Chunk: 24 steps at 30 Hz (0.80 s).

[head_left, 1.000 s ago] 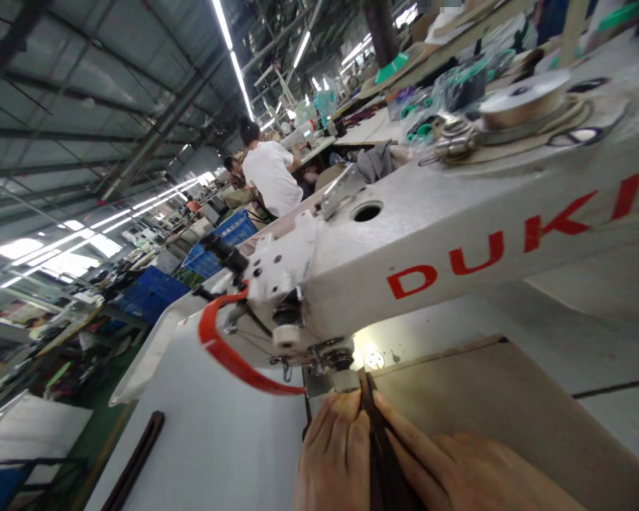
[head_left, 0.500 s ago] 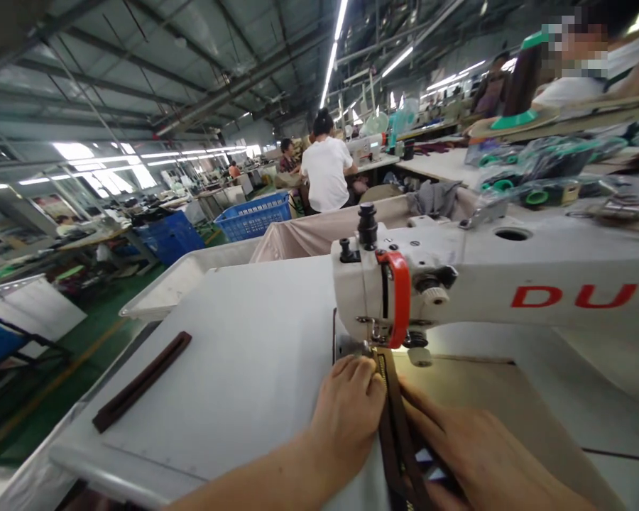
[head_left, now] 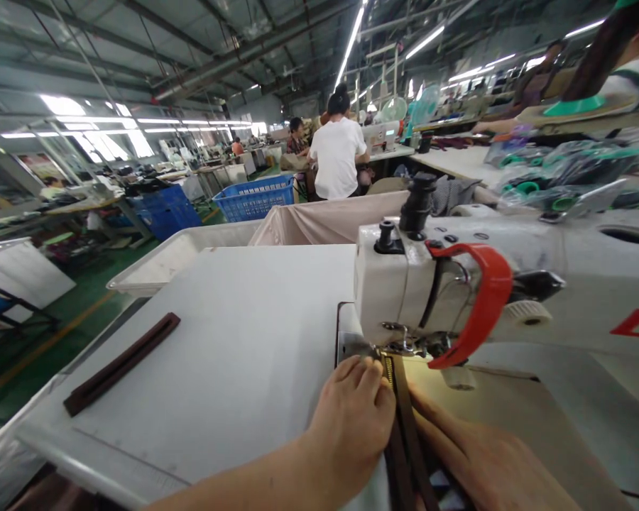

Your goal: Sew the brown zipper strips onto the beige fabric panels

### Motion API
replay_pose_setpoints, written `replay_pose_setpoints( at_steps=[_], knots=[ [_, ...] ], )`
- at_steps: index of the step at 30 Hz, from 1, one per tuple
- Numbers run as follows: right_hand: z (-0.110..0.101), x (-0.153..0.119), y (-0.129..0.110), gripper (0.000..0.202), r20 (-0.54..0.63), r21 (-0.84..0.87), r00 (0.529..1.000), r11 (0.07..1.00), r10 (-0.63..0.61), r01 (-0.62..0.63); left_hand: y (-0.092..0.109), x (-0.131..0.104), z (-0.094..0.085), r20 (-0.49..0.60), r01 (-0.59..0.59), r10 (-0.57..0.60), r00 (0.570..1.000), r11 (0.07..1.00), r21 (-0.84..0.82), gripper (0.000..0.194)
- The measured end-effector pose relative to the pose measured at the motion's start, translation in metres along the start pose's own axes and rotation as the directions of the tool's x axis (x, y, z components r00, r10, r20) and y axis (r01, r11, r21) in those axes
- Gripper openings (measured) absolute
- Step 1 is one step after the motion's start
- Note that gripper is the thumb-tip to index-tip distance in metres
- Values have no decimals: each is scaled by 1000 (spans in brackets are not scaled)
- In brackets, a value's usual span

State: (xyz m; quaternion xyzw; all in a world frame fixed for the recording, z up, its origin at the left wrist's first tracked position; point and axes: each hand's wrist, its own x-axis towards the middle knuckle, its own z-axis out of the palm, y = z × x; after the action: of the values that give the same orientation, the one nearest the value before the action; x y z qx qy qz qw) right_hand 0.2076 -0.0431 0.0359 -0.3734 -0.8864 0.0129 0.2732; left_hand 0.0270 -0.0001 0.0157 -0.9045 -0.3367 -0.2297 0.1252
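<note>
A white sewing machine (head_left: 564, 284) with a red guard (head_left: 482, 305) stands on the white table (head_left: 234, 355). A dark brown strap (head_left: 405, 433) with a zipper runs from under the presser foot (head_left: 399, 346) toward me. My left hand (head_left: 351, 419) presses flat on the strap's left side, fingertips close to the foot. My right hand (head_left: 484, 461) lies on its right side, fingers pressing it down. Both hands rest on the strap rather than wrap around it.
A second dark brown strap (head_left: 122, 363) lies at the table's left edge. A white tray (head_left: 165, 262) and beige cloth bin (head_left: 324, 220) sit behind the table. Blue crates (head_left: 253, 199) and a seated person in a white shirt (head_left: 338, 156) are farther back.
The view has swung from a steep tilt to level and shifted right. My hands stay on the strap at the presser foot, with little movement.
</note>
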Motion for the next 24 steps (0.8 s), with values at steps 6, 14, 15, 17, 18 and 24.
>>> replay_pose_setpoints(
  at_steps=[6,14,15,17,18,24],
  knots=[
    [6,-4,5,72,57,43,998,999,9,-11,2,-1,4,-47,16,-16,999,1000,0,18],
    [-2,8,1,73,31,25,998,999,-45,45,3,1,0,0,13,-13,1000,1000,27,19],
    [-2,9,1,74,29,26,998,998,-51,51,3,2,0,4,13,-14,1000,1000,28,18],
    [-2,10,1,76,15,14,998,998,-57,57,2,2,0,5,12,-12,1000,1000,21,17],
    [-2,11,1,76,5,2,998,998,-62,62,2,3,-1,2,13,-13,1000,1000,15,17],
    [-1,10,0,69,-1,-29,997,997,-78,78,1,3,0,-24,30,-30,999,1000,-7,23]
  ],
)
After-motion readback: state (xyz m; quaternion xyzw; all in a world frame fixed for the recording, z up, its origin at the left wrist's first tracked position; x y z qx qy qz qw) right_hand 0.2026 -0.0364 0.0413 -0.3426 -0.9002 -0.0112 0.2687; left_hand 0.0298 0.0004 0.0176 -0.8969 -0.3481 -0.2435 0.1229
